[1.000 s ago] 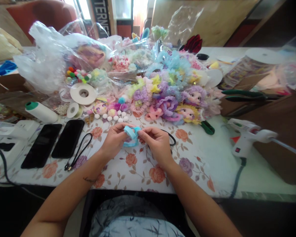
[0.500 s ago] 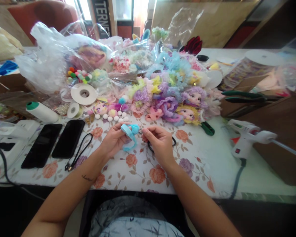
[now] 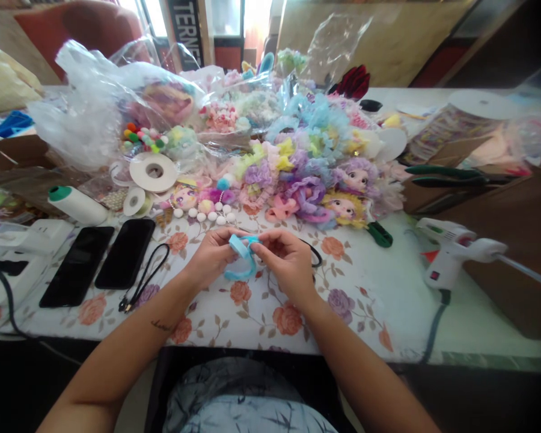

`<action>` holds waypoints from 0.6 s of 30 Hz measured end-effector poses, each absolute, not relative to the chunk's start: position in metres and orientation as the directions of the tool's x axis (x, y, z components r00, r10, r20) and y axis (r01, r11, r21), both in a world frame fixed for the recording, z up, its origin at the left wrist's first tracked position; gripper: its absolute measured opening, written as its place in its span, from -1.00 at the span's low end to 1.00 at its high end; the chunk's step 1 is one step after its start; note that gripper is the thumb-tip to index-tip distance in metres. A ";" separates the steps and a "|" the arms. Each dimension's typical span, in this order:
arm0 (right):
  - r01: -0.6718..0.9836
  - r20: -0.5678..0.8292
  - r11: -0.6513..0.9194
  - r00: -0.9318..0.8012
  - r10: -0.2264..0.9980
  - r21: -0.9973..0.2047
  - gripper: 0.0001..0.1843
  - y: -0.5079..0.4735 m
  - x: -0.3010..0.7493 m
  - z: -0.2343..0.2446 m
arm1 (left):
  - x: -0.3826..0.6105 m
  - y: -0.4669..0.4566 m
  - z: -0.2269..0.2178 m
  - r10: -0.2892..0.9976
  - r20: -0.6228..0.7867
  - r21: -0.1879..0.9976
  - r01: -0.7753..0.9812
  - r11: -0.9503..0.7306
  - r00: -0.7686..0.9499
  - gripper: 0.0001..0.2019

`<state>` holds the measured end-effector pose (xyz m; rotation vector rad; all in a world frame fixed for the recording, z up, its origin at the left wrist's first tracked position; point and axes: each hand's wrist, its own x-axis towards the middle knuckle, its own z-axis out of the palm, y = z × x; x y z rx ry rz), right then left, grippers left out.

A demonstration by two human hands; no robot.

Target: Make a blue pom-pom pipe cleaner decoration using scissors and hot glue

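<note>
Just above the flowered cloth, a light blue strip of soft ribbon (image 3: pixel 241 272) hangs in a loop between my two hands. My left hand (image 3: pixel 213 255) pinches its left side with thumb and fingers. From the other side, my right hand (image 3: pixel 289 258) has its thumb and fingertips closed on the strip's upper part. Behind the right hand a black cord loop (image 3: pixel 317 255) sticks out; how it is held is hidden. Further left, a black wrist strap (image 3: pixel 149 276) lies on the cloth.
Pastel ruffles, doll faces (image 3: pixel 344 205) and plastic bags (image 3: pixel 90 102) heap up behind my hands. Two black phones (image 3: pixel 125 255), a thread cone (image 3: pixel 77 204) and ribbon spools (image 3: pixel 137 174) lie left. A white glue gun (image 3: pixel 451 249) stands right, by a cardboard box (image 3: pixel 500 252).
My right hand has moved slightly left and now pinches the blue ribbon beside my left hand. The ribbon has turned, and less of the black loop shows.
</note>
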<state>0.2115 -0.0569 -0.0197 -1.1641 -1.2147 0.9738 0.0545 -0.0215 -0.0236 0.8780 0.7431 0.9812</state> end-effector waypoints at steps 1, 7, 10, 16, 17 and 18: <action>0.029 0.158 0.156 0.115 0.981 -0.987 -0.78 -0.056 0.212 -0.020 | 0.054 -0.022 -0.023 0.921 -0.122 0.897 -0.355 0.262 0.371 -0.77; -0.051 0.066 0.070 0.078 0.995 -0.996 -0.72 -0.052 0.215 -0.019 | 0.052 -0.020 -0.027 0.934 -0.068 0.944 -0.280 0.174 0.350 -0.76; -0.072 0.036 0.041 0.078 0.996 -0.997 -0.72 -0.050 0.216 -0.018 | 0.050 -0.020 -0.033 0.930 -0.036 0.957 -0.255 0.137 0.366 -0.71; -0.085 0.001 0.007 0.070 0.998 -0.996 -0.71 -0.049 0.216 -0.023 | 0.047 -0.021 -0.031 0.947 0.035 0.990 -0.142 0.012 0.321 -0.69; -0.076 -0.001 0.005 0.069 0.998 -0.997 -0.71 -0.049 0.216 -0.024 | 0.047 -0.021 -0.029 0.952 0.048 0.994 -0.106 -0.017 0.303 -0.70; -0.066 0.001 0.005 0.067 0.998 -0.998 -0.70 -0.049 0.215 -0.024 | 0.047 -0.021 -0.028 0.957 0.073 0.996 -0.068 -0.056 0.282 -0.71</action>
